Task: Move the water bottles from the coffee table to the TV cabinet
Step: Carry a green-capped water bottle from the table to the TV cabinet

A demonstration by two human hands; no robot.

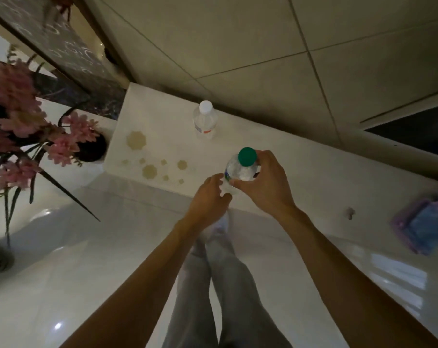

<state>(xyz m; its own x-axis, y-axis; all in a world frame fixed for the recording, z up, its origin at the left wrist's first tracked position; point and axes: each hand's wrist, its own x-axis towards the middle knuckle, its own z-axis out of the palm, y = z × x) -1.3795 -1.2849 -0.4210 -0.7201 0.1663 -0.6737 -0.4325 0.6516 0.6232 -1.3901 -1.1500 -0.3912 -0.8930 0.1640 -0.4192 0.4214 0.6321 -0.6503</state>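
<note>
— What are the hands doing?

— The right hand (263, 184) curls its fingers and thumb round the shoulder of a clear plastic water bottle with a green cap (240, 172), just under the cap. The left hand (208, 199) takes the same bottle lower down, its thumb and curled fingers on either side of the body.

— Is that bottle set down?

— It is upright over the near edge of the white TV cabinet (300, 177). The left hand hides its base, so I cannot tell whether it touches the top.

— Any other bottle?

— Yes. A clear plastic water bottle with a white cap (205, 121) stands upright on the cabinet farther back, near the tiled wall (238, 46), well apart from both hands.

— And around them?

— Beige flower-shaped marks (136, 140) dot the cabinet top to the left of the bottles. Past that end, pink flowers (17, 96) rise from a round dark pot (92, 149). A small knob (349, 212) sits on the cabinet front, and a purple and blue cloth (424, 222) lies at the far right. Below, the person's grey trousers (213, 285) show over a glossy white floor (87, 272).
</note>
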